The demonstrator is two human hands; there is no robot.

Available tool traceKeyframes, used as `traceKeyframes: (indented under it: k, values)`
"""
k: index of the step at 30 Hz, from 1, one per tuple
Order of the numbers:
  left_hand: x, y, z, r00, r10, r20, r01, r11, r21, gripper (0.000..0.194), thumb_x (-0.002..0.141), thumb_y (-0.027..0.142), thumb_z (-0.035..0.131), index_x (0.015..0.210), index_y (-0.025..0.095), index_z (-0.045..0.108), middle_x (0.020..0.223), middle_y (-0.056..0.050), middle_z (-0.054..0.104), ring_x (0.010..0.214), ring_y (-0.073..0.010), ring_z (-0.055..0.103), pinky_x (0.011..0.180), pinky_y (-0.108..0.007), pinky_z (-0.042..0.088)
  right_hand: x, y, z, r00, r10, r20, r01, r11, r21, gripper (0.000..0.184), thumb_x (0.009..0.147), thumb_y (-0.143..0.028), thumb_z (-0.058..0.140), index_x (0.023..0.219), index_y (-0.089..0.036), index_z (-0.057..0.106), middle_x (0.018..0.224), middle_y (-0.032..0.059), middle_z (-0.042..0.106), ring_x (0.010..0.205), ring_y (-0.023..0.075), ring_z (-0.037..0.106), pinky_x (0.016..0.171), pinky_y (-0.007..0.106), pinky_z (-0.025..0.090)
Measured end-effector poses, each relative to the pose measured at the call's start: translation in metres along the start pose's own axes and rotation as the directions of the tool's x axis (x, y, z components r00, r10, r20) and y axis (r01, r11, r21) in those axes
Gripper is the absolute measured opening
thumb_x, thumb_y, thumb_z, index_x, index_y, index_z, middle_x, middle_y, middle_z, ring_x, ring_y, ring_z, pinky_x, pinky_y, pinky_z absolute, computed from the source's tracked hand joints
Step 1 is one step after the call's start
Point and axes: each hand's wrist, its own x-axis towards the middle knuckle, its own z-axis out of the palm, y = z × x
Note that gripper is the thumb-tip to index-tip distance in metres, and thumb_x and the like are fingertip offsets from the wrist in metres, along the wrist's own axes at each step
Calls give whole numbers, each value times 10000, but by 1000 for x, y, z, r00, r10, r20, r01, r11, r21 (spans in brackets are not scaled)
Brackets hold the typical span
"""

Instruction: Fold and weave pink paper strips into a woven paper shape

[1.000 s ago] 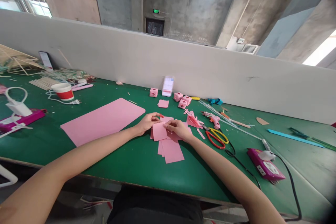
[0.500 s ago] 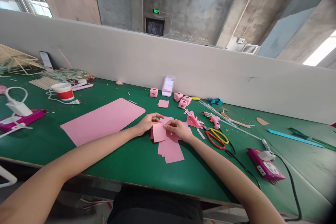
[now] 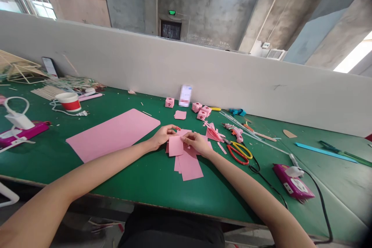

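A small square of pink paper (image 3: 176,146) is between my two hands, over a spread of pink paper pieces (image 3: 192,166). My right hand (image 3: 197,143) pinches the square's right edge between thumb and fingers. At its upper left edge, my left hand (image 3: 162,137) holds it with a curved grip, the index finger reaching over the top. Something small and red shows at that fingertip. Behind the hands lies a stack of pink squares (image 3: 180,115). To the left is a large pink sheet (image 3: 113,133).
Pink paper cubes (image 3: 202,114) sit near a phone (image 3: 185,96) against the partition. Scissors (image 3: 240,152), a pink glue gun (image 3: 235,131) and a magenta power strip (image 3: 293,182) with its cable lie to the right. A paper cup (image 3: 68,102) stands left.
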Motion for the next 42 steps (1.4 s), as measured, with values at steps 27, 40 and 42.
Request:
traceKeyframes:
  k: [27,40,42]
  values:
    - [4,-6,-2,999,28,-27,-29,1000,-8,348,712,231,703,1044,167,623,816,-30,685,688,-161,641,595,-245,464,1,3,1,999,1,-41,2,999,55,357,760,-519,704,849,-178,652,694,-4,615,553,98,540,541,225,430]
    - [2,-6,-1,1000,11,8,-11,1000,-3,365,687,264,754,1016,172,625,849,-45,710,736,-185,663,630,-266,483,2,3,-1,999,7,-49,-6,1000,8,403,765,-584,670,752,-183,637,634,-7,596,531,104,516,531,232,420]
    - [2,-6,-1,1000,16,11,-16,1000,5,355,689,265,748,1011,172,630,838,-42,710,733,-186,662,626,-267,482,2,3,-1,998,8,-60,-8,1000,-4,429,777,-609,642,718,-184,621,612,-9,583,522,106,504,526,234,414]
